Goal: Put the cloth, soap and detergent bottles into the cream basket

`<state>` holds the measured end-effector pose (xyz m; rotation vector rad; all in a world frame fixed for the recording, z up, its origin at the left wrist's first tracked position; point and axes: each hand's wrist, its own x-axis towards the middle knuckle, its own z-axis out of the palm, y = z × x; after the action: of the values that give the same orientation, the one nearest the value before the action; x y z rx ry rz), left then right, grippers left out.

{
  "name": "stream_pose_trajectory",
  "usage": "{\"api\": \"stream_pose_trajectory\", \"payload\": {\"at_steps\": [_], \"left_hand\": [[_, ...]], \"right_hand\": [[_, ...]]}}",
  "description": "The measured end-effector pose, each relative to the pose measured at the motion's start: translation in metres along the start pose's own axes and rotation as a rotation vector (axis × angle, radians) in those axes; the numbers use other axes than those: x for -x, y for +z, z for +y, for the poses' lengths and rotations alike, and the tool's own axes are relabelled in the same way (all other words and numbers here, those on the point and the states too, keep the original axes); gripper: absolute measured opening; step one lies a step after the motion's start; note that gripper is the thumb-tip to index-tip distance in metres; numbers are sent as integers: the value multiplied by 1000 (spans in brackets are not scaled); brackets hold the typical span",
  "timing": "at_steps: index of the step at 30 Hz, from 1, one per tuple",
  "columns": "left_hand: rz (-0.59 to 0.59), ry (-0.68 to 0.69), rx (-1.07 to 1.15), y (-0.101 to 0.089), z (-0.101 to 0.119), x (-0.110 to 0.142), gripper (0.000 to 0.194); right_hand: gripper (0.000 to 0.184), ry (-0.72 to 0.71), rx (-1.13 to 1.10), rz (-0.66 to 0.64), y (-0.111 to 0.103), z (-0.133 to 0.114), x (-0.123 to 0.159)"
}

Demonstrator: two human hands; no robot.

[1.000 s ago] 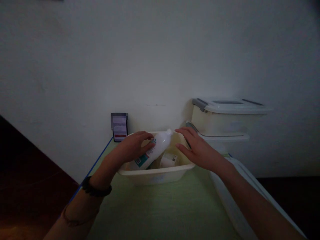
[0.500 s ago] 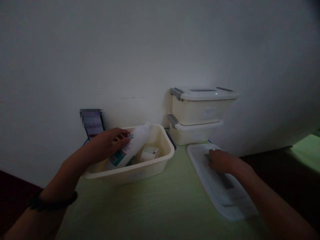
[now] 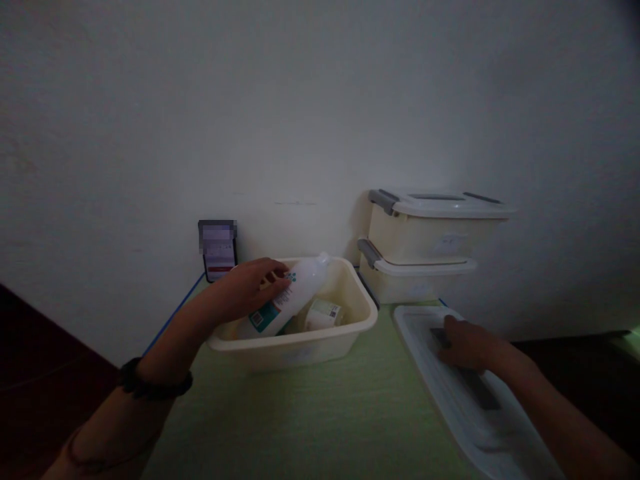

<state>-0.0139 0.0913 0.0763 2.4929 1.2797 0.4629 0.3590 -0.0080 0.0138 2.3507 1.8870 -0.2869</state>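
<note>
A white plastic bottle (image 3: 305,277) with a teal label leans slantwise in a cream plastic bin (image 3: 367,320), its neck toward the back rim. My left hand (image 3: 255,287) is closed on the bottle's upper side, thumb and fingers bent over it. Beside the bottle in the bin lies a small white package (image 3: 324,315) with a printed label. On the right, my right hand (image 3: 465,343) is closed at the grey handle strip of a white box lid (image 3: 425,353) lying flat on the table. Its fingertips are partly hidden.
Two lidded cream boxes stand stacked against the wall, the upper box (image 3: 425,240) on the lower box (image 3: 395,283), both with grey latches. A phone (image 3: 220,260) leans upright behind the bin. The green table (image 3: 320,420) ends at a blue edge on the left.
The whole view has shifted, so everything sits farther right and slightly lower. Relative to the bottle and the lid, both hands stay nearly where they were.
</note>
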Motion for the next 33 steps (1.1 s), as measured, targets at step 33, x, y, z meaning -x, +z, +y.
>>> {"api": "stream_pose_trajectory", "payload": {"at_steps": [33], "left_hand": [[-166, 230, -48, -1, 11, 11, 88]], "right_hand": [[14, -492, -587, 334, -103, -105, 20]]}}
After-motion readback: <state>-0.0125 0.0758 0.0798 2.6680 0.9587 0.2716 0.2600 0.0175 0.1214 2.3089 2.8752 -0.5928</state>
